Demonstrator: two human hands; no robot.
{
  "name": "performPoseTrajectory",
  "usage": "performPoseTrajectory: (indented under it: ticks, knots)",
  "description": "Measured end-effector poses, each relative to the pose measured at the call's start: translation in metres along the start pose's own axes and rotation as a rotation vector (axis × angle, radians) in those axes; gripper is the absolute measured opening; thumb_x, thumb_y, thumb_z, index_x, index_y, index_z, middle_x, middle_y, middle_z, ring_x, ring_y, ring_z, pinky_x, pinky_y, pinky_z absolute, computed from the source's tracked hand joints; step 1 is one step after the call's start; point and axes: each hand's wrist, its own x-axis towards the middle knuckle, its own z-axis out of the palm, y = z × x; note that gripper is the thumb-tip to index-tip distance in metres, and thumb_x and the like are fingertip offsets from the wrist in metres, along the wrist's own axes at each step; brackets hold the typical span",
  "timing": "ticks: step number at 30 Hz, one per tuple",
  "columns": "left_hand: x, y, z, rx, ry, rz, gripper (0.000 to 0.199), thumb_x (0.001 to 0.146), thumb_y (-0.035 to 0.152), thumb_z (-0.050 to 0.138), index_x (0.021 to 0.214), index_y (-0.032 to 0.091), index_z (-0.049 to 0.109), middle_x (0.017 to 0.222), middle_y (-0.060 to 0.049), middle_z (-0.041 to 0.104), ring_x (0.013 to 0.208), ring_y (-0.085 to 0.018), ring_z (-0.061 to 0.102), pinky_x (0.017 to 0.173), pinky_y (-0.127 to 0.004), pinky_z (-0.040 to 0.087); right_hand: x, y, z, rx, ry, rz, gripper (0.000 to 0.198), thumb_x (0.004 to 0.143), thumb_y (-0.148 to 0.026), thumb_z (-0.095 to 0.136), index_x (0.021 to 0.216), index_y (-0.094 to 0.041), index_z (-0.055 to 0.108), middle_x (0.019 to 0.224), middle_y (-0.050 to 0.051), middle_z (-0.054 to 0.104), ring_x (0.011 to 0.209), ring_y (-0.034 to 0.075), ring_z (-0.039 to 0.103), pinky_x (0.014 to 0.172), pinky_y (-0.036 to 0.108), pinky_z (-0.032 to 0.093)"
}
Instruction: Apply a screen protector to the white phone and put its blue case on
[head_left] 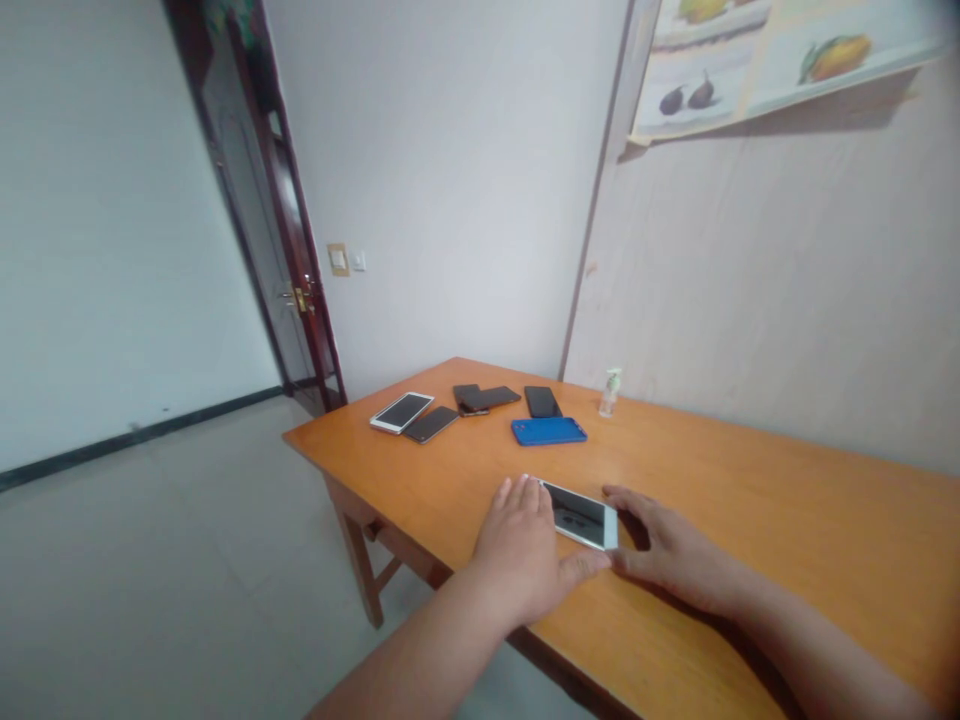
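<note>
A white smartphone [579, 516] with a dark, reflective screen lies face up low over the wooden table, between my hands. My left hand [521, 545] covers its left end, fingers together on the far side and thumb stretched along the near edge. At the right end, my right hand [671, 550] curves round the phone, its thumb by the near corner and its fingers by the far one. Whether the phone is slightly lifted I cannot tell. Beyond my hands lies a blue phone case [549, 431].
On the wooden table [750, 480] behind lie another white phone [403, 412], several dark phones [433, 424] and a small pump bottle [610, 393] near the wall. The table's left edge drops to a tiled floor [210, 560]. A door [259, 190] stands far left.
</note>
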Motion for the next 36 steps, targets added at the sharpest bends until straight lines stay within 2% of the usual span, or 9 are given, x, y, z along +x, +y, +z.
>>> performPoseTrajectory:
  ticks: [4,8,10,12,19,26,32,34,36]
  knots:
    - [0.021,-0.003,-0.003,-0.008,-0.014,-0.009,0.102,0.088,0.08,0.024,0.15,-0.001,0.033,0.157,-0.023,0.03,0.148,-0.035,0.022,0.122,-0.048,0.014,-0.002,-0.008,-0.003,-0.005,0.0,0.018,0.059,0.071,-0.046,0.072,0.122,-0.018,0.063,0.143,0.014,0.053,0.129,0.034,0.051,0.111,0.047,0.037]
    - [-0.008,-0.001,-0.004,-0.033,-0.02,0.008,0.105,0.084,0.084,0.024,0.151,0.003,0.032,0.159,-0.021,0.026,0.15,-0.035,0.017,0.123,-0.049,0.014,-0.002,-0.011,-0.003,-0.01,0.017,0.02,0.059,0.069,-0.044,0.073,0.121,-0.018,0.063,0.141,0.013,0.056,0.127,0.034,0.053,0.109,0.048,0.039]
    - [-0.027,-0.002,-0.005,-0.043,-0.02,0.033,0.102,0.085,0.083,0.026,0.153,0.008,0.029,0.161,-0.018,0.023,0.15,-0.033,0.015,0.123,-0.049,0.015,-0.001,-0.01,-0.002,-0.007,0.022,0.027,0.061,0.068,-0.044,0.074,0.122,-0.019,0.064,0.14,0.013,0.056,0.126,0.035,0.053,0.109,0.048,0.039]
    - [-0.034,-0.003,-0.007,-0.039,-0.021,0.054,0.098,0.087,0.081,0.027,0.154,0.009,0.029,0.161,-0.017,0.024,0.151,-0.032,0.015,0.123,-0.049,0.015,-0.001,-0.008,-0.002,-0.007,0.022,0.028,0.06,0.068,-0.044,0.074,0.122,-0.019,0.064,0.141,0.012,0.056,0.127,0.034,0.053,0.11,0.048,0.038]
    - [0.007,-0.006,-0.012,-0.025,-0.034,0.055,0.1,0.086,0.082,0.028,0.149,0.005,0.036,0.157,-0.021,0.033,0.148,-0.035,0.023,0.122,-0.05,0.016,0.0,-0.003,0.001,-0.021,0.031,0.004,0.069,0.069,-0.047,0.073,0.131,-0.019,0.058,0.142,0.013,0.054,0.128,0.034,0.052,0.11,0.049,0.037]
    - [-0.028,-0.01,-0.017,-0.022,-0.1,0.101,0.097,0.087,0.08,0.029,0.154,0.01,0.03,0.161,-0.017,0.023,0.15,-0.033,0.017,0.122,-0.051,0.017,0.0,-0.002,0.001,-0.026,0.034,0.024,0.07,0.068,-0.046,0.073,0.131,-0.019,0.058,0.14,0.012,0.056,0.126,0.033,0.053,0.109,0.047,0.039]
    - [0.013,-0.016,-0.013,-0.021,-0.051,0.064,0.097,0.087,0.08,0.026,0.15,0.006,0.035,0.158,-0.019,0.03,0.148,-0.034,0.022,0.122,-0.052,0.017,0.0,-0.006,0.0,-0.028,0.035,0.021,0.068,0.069,-0.047,0.072,0.129,-0.018,0.059,0.144,0.014,0.053,0.13,0.035,0.049,0.111,0.048,0.036]
    - [0.015,-0.015,-0.01,-0.02,-0.04,0.056,0.099,0.087,0.081,0.027,0.15,0.005,0.035,0.158,-0.02,0.03,0.148,-0.035,0.023,0.121,-0.052,0.017,0.0,-0.007,0.0,-0.03,0.026,0.026,0.068,0.069,-0.047,0.072,0.129,-0.018,0.058,0.144,0.014,0.052,0.131,0.035,0.049,0.112,0.049,0.035]
    - [0.003,-0.014,-0.01,-0.023,-0.043,0.067,0.102,0.085,0.082,0.029,0.151,0.005,0.032,0.159,-0.021,0.028,0.148,-0.036,0.021,0.121,-0.051,0.017,0.0,-0.007,-0.001,-0.028,0.02,0.032,0.069,0.069,-0.046,0.072,0.13,-0.018,0.057,0.144,0.014,0.052,0.13,0.034,0.049,0.111,0.048,0.035]
